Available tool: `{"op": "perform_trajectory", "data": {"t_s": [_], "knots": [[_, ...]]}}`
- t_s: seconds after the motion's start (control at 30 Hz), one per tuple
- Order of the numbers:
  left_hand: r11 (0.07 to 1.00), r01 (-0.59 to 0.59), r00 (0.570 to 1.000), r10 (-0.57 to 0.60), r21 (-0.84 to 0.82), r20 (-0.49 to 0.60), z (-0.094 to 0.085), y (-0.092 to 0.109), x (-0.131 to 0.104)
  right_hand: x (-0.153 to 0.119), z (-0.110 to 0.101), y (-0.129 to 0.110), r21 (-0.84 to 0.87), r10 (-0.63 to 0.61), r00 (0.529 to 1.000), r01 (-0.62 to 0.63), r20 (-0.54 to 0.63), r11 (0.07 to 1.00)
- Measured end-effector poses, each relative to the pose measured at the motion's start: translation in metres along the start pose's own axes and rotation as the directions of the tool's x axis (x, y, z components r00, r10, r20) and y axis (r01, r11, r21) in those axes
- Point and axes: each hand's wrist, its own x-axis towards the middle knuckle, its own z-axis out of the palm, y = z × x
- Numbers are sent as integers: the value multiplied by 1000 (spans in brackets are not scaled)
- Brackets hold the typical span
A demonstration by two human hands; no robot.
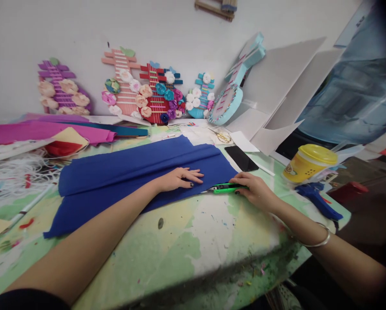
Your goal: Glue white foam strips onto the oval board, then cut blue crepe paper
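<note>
A folded sheet of dark blue crepe-like paper (141, 168) lies across the middle of the table. My left hand (181, 179) rests on it, fingers spread and palm down. My right hand (254, 189) grips a green and black utility knife (224, 188) at the sheet's front right edge. The knife lies low and nearly level, its tip pointing left toward my left fingers. Whether the blade is touching the paper is too small to tell.
Behind stand several flower-trimmed lute-shaped crafts (155, 92). At right are a black phone (241, 158), gold-handled scissors (223, 137), a yellow cup (310, 162) and a blue glue gun (320, 200). White string (21, 172) and pink paper (50, 131) lie at left. The table's front edge (212, 280) is near me.
</note>
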Motion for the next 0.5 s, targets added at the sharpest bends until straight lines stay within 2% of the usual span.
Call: {"op": "perform_trajectory", "data": {"t_s": [0.3, 0.5], "knots": [[993, 16, 999, -20, 116, 31, 3, 0, 2, 6, 7, -20, 24, -41, 999, 40, 32, 999], [985, 14, 999, -19, 171, 32, 5, 2, 1, -5, 7, -17, 20, -41, 999, 41, 0, 999]]}}
